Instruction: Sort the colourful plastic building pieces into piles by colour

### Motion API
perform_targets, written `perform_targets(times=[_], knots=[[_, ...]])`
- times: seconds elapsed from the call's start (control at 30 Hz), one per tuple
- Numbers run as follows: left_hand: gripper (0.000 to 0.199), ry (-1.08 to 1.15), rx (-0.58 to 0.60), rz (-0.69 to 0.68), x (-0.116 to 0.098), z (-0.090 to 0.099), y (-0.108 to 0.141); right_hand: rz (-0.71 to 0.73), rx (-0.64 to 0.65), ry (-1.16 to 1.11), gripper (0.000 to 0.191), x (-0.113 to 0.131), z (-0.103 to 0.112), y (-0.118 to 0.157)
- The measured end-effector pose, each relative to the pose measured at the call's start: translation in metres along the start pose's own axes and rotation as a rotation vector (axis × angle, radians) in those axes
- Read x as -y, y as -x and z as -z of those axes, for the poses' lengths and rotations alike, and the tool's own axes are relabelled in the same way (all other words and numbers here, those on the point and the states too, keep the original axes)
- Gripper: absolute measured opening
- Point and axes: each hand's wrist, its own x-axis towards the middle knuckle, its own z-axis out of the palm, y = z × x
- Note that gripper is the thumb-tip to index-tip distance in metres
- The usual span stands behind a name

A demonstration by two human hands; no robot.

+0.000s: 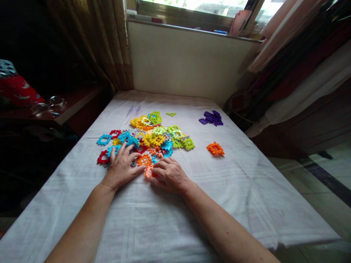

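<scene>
A mixed pile of toothed plastic building pieces [157,140] in yellow, green, blue, red, grey and orange lies on the cloth. My left hand [122,164] rests over the pile's near left side, its fingers spread across blue pieces. Beside its thumb is an orange windowed piece [144,160]. At the near edge of the pile, my right hand [170,175] has its fingers curled down on an orange building piece [154,175], mostly hidden under them. A salmon piece [148,171] lies between the two hands, against the right fingertips.
Purple pieces [212,118] form a separate heap at the back right. Nearer stands a small orange stack [215,149]. A green triangle [171,114] lies behind the pile. A white cloth [219,212] covers the table. Glasses [49,106] sit on a side desk at left.
</scene>
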Motion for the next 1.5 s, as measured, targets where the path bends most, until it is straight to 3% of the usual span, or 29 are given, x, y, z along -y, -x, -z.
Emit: perform_targets(times=[0.1,0.2,0.3,0.47,0.57,0.7,0.87,0.93,1.1,1.2,1.37,1.5], knots=[[0.042,-0.004,0.01,-0.003,0.0,-0.001,0.0,0.006,-0.091,-0.04,0.017,-0.003,0.004,0.0],[0.045,-0.015,0.004,-0.024,0.001,-0.002,0.0,-0.112,-0.238,-0.06,0.025,-0.016,0.017,0.003],[0.045,-0.021,0.008,-0.029,0.0,-0.002,-0.001,-0.425,-0.397,0.015,0.031,-0.045,0.036,0.017],[0.042,-0.023,-0.01,-0.059,-0.002,-0.002,-0.001,-1.133,-0.531,0.198,0.03,-0.101,0.066,0.055],[0.044,-0.017,-0.042,-0.082,-0.002,-0.001,-0.001,-1.294,-0.494,0.26,0.03,-0.115,0.073,0.071],[0.05,0.007,-0.094,-0.106,-0.001,-0.001,-0.002,-1.233,-0.461,0.325,0.032,-0.121,0.071,0.081],[0.048,0.054,-0.171,-0.213,0.0,-0.006,-0.003,-1.097,-0.642,0.42,0.032,-0.127,0.063,0.08],[0.048,0.07,-0.2,-0.266,-0.003,-0.008,-0.003,-0.982,-0.661,0.386,0.03,-0.121,0.057,0.071],[0.047,0.094,-0.247,-0.371,-0.02,-0.01,-0.001,-0.586,-0.494,0.074,0.027,-0.076,0.032,0.035],[0.048,0.104,-0.241,-0.391,-0.03,-0.011,-0.001,-0.455,-0.339,-0.141,0.025,-0.045,0.017,0.017],[0.048,0.119,-0.234,-0.406,-0.041,-0.014,-0.002,-0.524,-0.2,-0.459,0.032,-0.019,0.002,0.005],[0.055,0.125,-0.214,-0.406,-0.042,-0.015,-0.002,-0.609,-0.293,-0.47,0.029,-0.034,0.008,0.009]])
